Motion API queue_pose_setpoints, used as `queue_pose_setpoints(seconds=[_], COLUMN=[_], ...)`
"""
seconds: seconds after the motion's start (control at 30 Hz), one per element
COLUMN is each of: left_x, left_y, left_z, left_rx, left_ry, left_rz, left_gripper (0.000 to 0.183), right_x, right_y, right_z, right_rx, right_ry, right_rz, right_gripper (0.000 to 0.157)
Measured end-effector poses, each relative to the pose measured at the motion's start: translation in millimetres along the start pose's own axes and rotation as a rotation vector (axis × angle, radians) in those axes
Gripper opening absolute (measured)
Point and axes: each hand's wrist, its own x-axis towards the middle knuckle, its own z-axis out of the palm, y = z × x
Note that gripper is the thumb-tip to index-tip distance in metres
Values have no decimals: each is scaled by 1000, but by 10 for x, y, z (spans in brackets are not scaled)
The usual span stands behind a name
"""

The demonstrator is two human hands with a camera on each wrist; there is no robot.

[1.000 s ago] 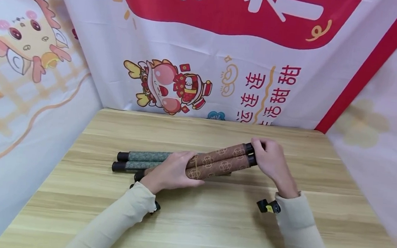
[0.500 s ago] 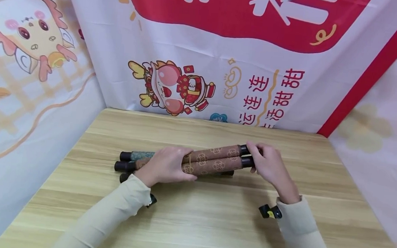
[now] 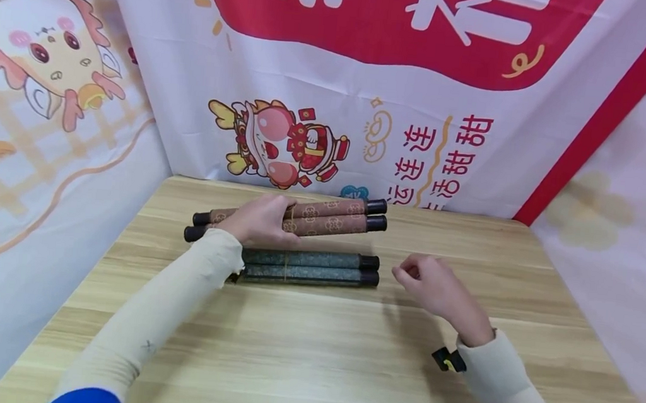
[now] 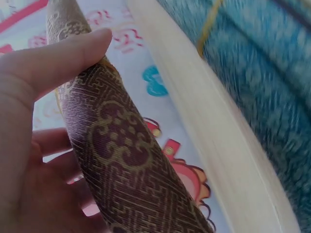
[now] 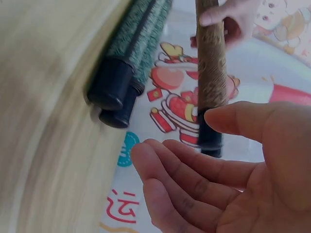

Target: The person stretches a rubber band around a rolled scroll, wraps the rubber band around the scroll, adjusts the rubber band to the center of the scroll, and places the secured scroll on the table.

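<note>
A brown patterned scroll (image 3: 330, 218), rolled as two parallel rods with black ends, is in my left hand (image 3: 261, 220). The thumb lies over one side and the fingers curl round the other in the left wrist view, where the brown scroll (image 4: 121, 136) appears raised off the table. A green scroll (image 3: 318, 267), also two rods tied with a thin cord, lies nearer me; my left wrist hides its left end. My right hand (image 3: 435, 289) hovers beyond the green scroll's right end. Its fingers are loosely bent and hold nothing in the right wrist view.
Both scrolls are near the back of a wooden table (image 3: 311, 352). A printed cloth backdrop (image 3: 168, 75) rises right behind the table's far edge, with further printed cloths at the left and right sides.
My left hand has carried the brown scroll off the green one, toward the back of the table. The right hand has let go of the brown scroll's end and drawn nearer me.
</note>
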Motion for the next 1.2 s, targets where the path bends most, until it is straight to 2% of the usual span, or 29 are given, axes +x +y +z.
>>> queue_pose_setpoints(seconds=[0.17,0.3,0.4,0.47,0.67,0.93,1.2], left_x=[203,363,436,458,464,415,343], left_y=[-99,-183,-212,-211,-182,-129,-98], left_z=[71,169,218,237,277,331,236], left_rx=[27,64,99,122,183,202,163], left_ry=[-66,-99,-115,-123,-142,-172,-215], left_rz=[-44,-61,-78,-96,-146,-169,-177], left_gripper=[81,54,43,43,44,38,40], right_x=[17,17,24,34,51,41,67], right_y=[-38,-59,-70,-72,-62,-26,28], right_z=[115,175,205,224,258,276,291], right_rx=[-11,-12,-22,-29,-22,-26,-91], right_ry=[-17,-26,-29,-26,-23,-16,7], right_rz=[-28,-43,-54,-62,-57,-18,-21], right_gripper=[27,25,26,26,27,37,44])
